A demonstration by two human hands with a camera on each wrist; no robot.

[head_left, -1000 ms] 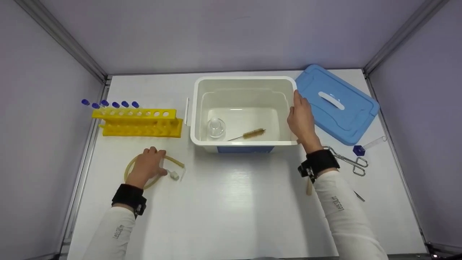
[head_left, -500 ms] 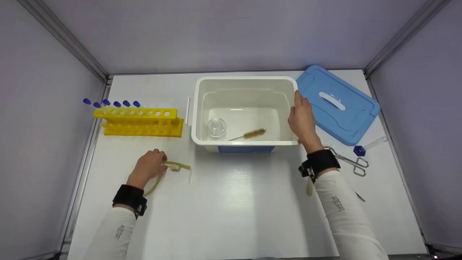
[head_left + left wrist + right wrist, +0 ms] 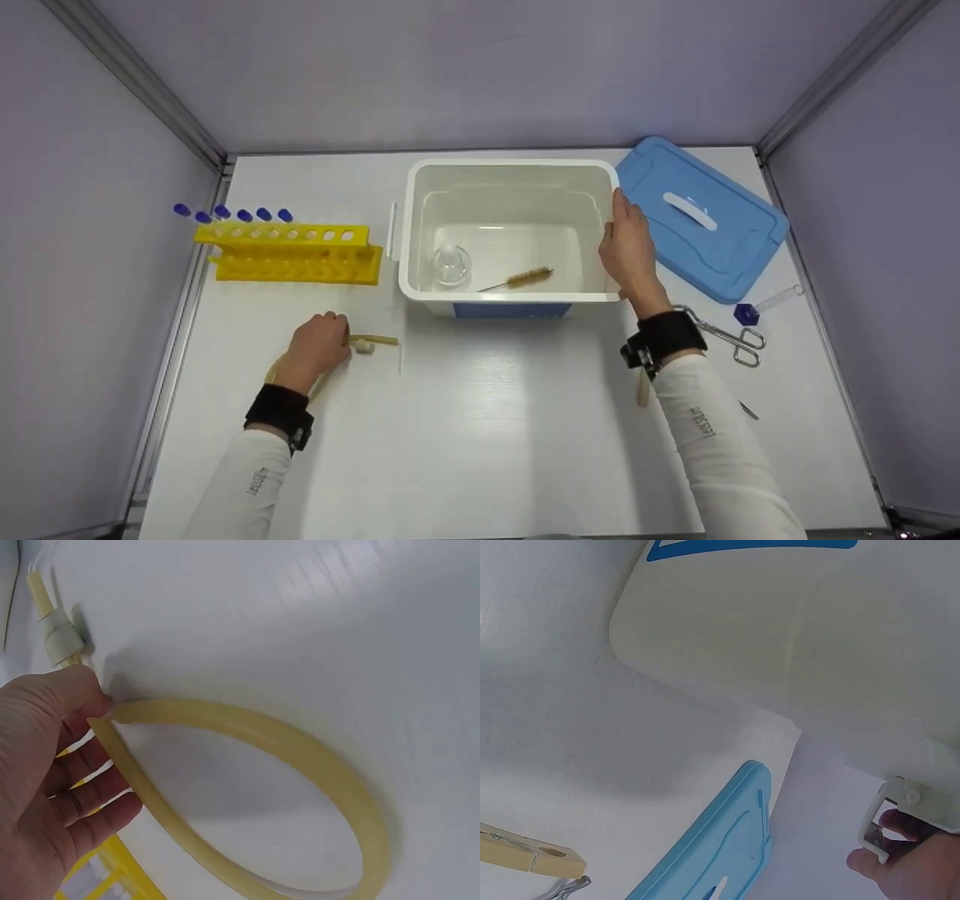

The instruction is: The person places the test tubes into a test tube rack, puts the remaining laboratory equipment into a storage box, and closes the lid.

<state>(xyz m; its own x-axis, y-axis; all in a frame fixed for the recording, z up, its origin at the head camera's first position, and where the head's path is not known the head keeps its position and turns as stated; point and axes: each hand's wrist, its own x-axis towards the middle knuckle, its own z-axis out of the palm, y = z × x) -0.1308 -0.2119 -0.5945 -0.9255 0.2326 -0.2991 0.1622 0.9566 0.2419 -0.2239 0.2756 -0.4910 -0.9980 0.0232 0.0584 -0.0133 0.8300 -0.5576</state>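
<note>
My left hand (image 3: 321, 345) pinches a yellowish rubber tube (image 3: 330, 757) between thumb and fingers, left of the box. The tube bends in a loop below the hand in the left wrist view. Just past the thumb sit a pale stopper (image 3: 61, 637) and the tube's free end, with a thin clear tube (image 3: 400, 358) beside them. My right hand (image 3: 628, 244) holds the right side of a white plastic box (image 3: 510, 297); in the right wrist view, its fingers go round a white side latch (image 3: 871, 821). Inside the box lie a clear glass vessel (image 3: 450, 268) and a bristle brush (image 3: 529, 277).
A yellow rack (image 3: 296, 271) with several blue-capped tubes stands left. The blue lid (image 3: 720, 240) lies right of the box. Near it are a blue-based glass cylinder (image 3: 772, 301), metal tongs (image 3: 731, 337), a small pointed metal tool (image 3: 748, 410) and a wooden clamp (image 3: 536, 851).
My left hand has closed on the rubber tube and shifted slightly right; the tube's end and stopper have moved and turned with it. The right hand stays at the box.
</note>
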